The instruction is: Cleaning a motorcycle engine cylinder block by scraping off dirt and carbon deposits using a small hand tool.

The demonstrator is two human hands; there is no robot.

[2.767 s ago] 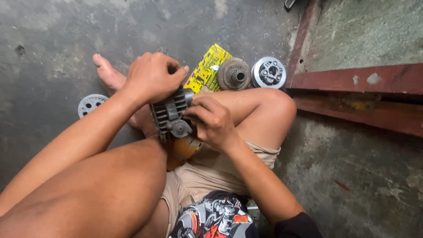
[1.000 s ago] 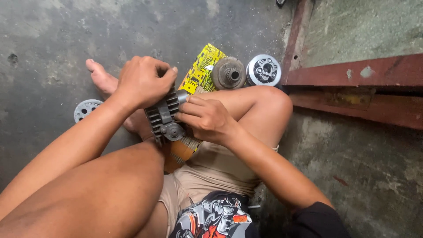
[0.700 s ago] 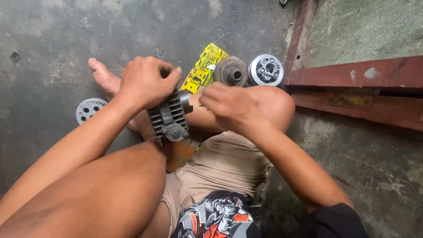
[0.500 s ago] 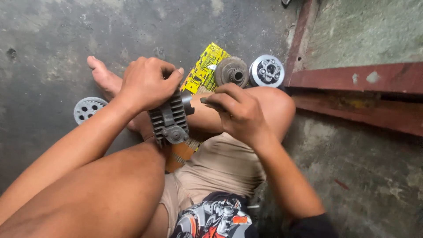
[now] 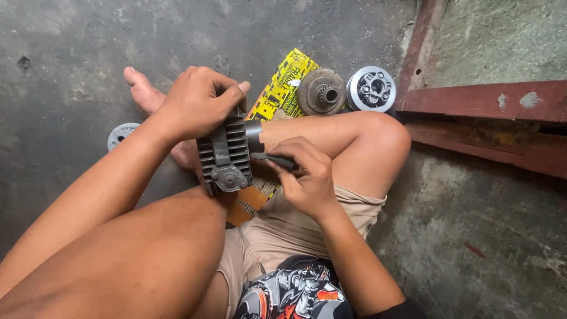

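Note:
I sit on a concrete floor with my legs folded. My left hand [image 5: 198,106] grips the top of a dark finned engine cylinder block [image 5: 227,156] that stands between my knees. My right hand [image 5: 304,177] holds a thin dark tool [image 5: 273,159] by its handle, its tip laid against the right side of the block. A yellow and orange cardboard sheet [image 5: 283,94] lies on the floor under the block.
Two round metal clutch parts lie past my right knee: a rusty one [image 5: 322,91] and a shiny one [image 5: 371,88]. Another silver disc [image 5: 121,134] rests by my left foot [image 5: 142,88]. A red-brown steel frame [image 5: 484,118] runs along the right.
My right hand left the block, reached toward my right knee, then came back holding a thin dark tool against the block. My left hand kept its grip.

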